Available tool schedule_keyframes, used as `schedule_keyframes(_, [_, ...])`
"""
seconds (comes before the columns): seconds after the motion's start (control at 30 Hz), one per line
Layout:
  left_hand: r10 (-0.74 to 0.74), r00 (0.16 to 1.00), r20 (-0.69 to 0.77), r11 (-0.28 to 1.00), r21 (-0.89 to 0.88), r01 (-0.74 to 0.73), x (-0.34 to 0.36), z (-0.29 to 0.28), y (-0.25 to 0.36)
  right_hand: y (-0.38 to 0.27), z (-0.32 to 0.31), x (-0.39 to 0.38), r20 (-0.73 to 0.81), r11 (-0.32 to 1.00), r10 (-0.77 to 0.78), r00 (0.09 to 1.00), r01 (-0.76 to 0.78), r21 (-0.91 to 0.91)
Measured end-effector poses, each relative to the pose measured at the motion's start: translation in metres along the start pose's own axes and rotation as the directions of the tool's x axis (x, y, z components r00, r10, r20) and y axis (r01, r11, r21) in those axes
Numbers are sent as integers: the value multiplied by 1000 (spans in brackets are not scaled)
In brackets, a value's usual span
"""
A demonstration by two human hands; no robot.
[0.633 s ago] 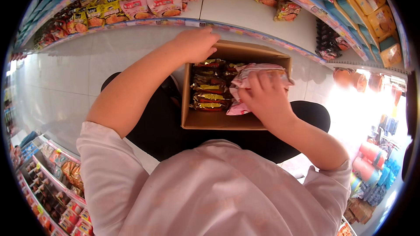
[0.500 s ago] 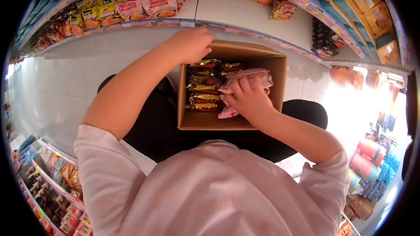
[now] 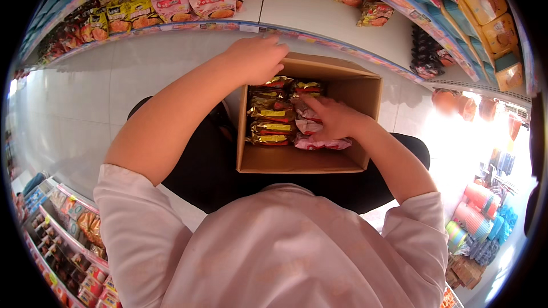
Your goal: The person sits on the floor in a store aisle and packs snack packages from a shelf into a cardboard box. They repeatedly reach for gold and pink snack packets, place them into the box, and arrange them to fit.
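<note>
An uncovered cardboard box point(image 3: 302, 163) sits between my legs. Curled over its far left corner, my left hand point(image 3: 260, 60) grips the cardboard, its fingertips partly hidden. Inside the box, my right hand point(image 3: 334, 117) has its fingers stretched apart over pink noodle packets point(image 3: 322, 142) standing in a row on the right. It touches them without a visible grip. Beside these, gold and red noodle packets point(image 3: 272, 126) fill the left part of the box, with another gold packet point(image 3: 308, 87) at the far side.
A low shelf point(image 3: 308, 14) curves across the far side, carrying yellow packets point(image 3: 141, 12), pink packets point(image 3: 214, 3) and a few gold ones point(image 3: 375, 12). Behind me on the left is another stocked shelf point(image 3: 71, 234). Stacked colourful tubs point(image 3: 476, 217) stand at the right.
The pink packet my right hand held has gone down among the others in the box, and the fingers have spread. My left hand stays on the box corner.
</note>
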State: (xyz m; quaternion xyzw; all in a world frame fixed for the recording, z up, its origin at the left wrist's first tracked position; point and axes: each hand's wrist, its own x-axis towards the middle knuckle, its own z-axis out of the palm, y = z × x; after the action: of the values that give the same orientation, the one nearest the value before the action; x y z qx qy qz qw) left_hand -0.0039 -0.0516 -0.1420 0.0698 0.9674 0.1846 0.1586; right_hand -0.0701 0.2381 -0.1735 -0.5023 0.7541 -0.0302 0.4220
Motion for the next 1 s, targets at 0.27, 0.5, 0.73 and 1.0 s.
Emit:
schedule_keyframes(0.27, [0, 1000, 13, 1000, 11, 0, 2, -1, 1, 26, 19, 55, 262, 993, 103, 960, -86, -75])
schedule_keyframes(0.5, [3, 1000, 3, 1000, 2, -3, 1, 1, 1, 33, 19, 54, 224, 988, 155, 962, -156, -13])
schedule_keyframes(0.73, [-6, 1000, 14, 1000, 16, 6, 2, -3, 3, 49, 17, 69, 381, 952, 215, 899, -281, 125])
schedule_keyframes(1.0, [-21, 1000, 23, 1000, -11, 21, -1, 1, 2, 50, 15, 88, 576, 937, 234, 783, -340, 83])
